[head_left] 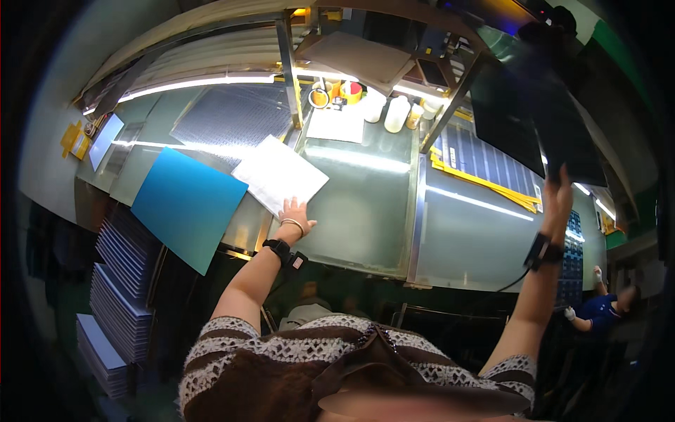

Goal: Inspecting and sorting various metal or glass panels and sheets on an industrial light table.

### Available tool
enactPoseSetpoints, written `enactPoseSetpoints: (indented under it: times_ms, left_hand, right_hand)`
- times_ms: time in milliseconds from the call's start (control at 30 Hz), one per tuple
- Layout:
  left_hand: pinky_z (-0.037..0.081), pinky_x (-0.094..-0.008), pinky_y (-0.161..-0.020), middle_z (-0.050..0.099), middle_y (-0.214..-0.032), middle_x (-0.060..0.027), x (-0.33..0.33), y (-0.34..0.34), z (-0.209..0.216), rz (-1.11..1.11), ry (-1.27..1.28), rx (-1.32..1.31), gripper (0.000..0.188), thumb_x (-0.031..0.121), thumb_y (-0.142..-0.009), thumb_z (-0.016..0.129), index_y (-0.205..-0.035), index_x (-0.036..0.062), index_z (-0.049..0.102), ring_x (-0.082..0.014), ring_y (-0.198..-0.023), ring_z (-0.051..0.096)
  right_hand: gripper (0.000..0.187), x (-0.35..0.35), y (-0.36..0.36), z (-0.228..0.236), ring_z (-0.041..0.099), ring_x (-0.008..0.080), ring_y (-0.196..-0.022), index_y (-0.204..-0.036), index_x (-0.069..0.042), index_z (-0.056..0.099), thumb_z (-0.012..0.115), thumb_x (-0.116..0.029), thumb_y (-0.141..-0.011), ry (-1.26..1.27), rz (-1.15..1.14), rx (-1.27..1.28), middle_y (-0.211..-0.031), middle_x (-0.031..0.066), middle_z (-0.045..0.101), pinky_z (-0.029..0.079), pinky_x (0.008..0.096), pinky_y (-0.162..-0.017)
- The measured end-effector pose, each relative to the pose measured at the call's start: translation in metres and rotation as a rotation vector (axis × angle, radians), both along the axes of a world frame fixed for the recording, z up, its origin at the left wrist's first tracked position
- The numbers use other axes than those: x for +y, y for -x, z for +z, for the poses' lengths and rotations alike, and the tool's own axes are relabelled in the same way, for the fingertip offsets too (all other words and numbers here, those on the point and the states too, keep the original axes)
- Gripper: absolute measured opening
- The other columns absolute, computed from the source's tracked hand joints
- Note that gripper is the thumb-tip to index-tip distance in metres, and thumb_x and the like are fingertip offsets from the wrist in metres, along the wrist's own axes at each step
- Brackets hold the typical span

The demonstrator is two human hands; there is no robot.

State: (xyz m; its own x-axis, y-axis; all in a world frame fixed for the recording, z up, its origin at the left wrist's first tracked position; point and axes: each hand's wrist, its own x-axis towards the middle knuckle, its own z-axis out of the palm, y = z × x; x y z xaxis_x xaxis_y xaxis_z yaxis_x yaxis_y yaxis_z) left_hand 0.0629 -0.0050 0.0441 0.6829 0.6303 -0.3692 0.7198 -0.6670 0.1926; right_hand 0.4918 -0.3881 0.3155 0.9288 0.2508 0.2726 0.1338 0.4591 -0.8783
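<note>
My left hand lies with its fingers spread on the near corner of a white stack of sheets, which rests on the glass-topped table. Just left of it is a large blue sheet, part of it reaching past the table's front edge. On the right, my raised right hand grips the lower edge of a dark flat panel, tilted up above the table. The panel hides part of what is behind it, and my thumb is hard to make out. Both wrists wear black bands.
White bottles and orange tape rolls stand at the back centre. A patterned sheet edged with yellow strips lies right. Metal posts rise from the table. Stacked panels stand lower left; another person is far right.
</note>
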Motion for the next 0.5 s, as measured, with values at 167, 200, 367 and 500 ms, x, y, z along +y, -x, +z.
enactPoseSetpoints:
  times_ms: [167, 200, 367, 500]
  left_hand:
    - [0.023, -0.0482, -0.101, 0.028, -0.14, -0.0111, 0.038, 0.013, -0.048, 0.007, -0.305, -0.085, 0.067, 0.05, -0.076, 0.056, -0.132, 0.0185, 0.037, -0.0318, -0.131, 0.02]
    - [0.023, -0.0468, -0.102, 0.032, -0.138, -0.0112, 0.046, 0.017, -0.057, -0.031, -0.291, -0.114, 0.065, 0.049, -0.076, 0.057, -0.13, 0.0176, 0.04, -0.0308, -0.129, 0.023]
    - [0.03, -0.05, -0.096, 0.027, -0.141, -0.0072, 0.06, 0.05, -0.084, -0.018, -0.494, -0.004, 0.064, 0.053, -0.081, 0.047, -0.135, 0.0215, 0.032, -0.0335, -0.127, 0.027]
    - [0.027, -0.0526, -0.097, 0.021, -0.143, -0.0125, 0.03, 0.008, -0.075, -0.02, -0.465, 0.078, 0.064, 0.055, -0.085, 0.039, -0.137, 0.0203, 0.026, -0.0373, -0.127, 0.025]
  right_hand:
    - [0.036, 0.041, -0.032, 0.056, 0.04, 0.0323, -0.12, -0.122, 0.004, 0.04, 0.045, -0.014, -0.09, -0.288, 0.681, 0.471, -0.131, 0.0211, 0.038, 0.033, 0.0414, -0.103]
    - [0.04, 0.05, -0.032, 0.041, 0.041, 0.0324, -0.119, -0.123, 0.001, 0.04, 0.045, -0.022, -0.091, -0.042, 0.797, -0.012, -0.131, 0.0199, 0.038, 0.035, 0.0402, -0.101]
    - [0.047, 0.026, 0.104, -0.004, 0.059, 0.021, -0.098, -0.12, -0.002, 0.048, 0.045, -0.038, -0.09, 0.691, 0.427, -0.274, -0.113, 0.016, 0.056, 0.044, 0.0312, -0.09]
    - [0.037, -0.168, 0.139, -0.084, 0.061, 0.0189, -0.092, -0.115, -0.002, 0.053, 0.046, -0.029, -0.091, 0.682, -0.056, 0.116, -0.1, 0.0126, 0.062, 0.048, 0.028, -0.081]
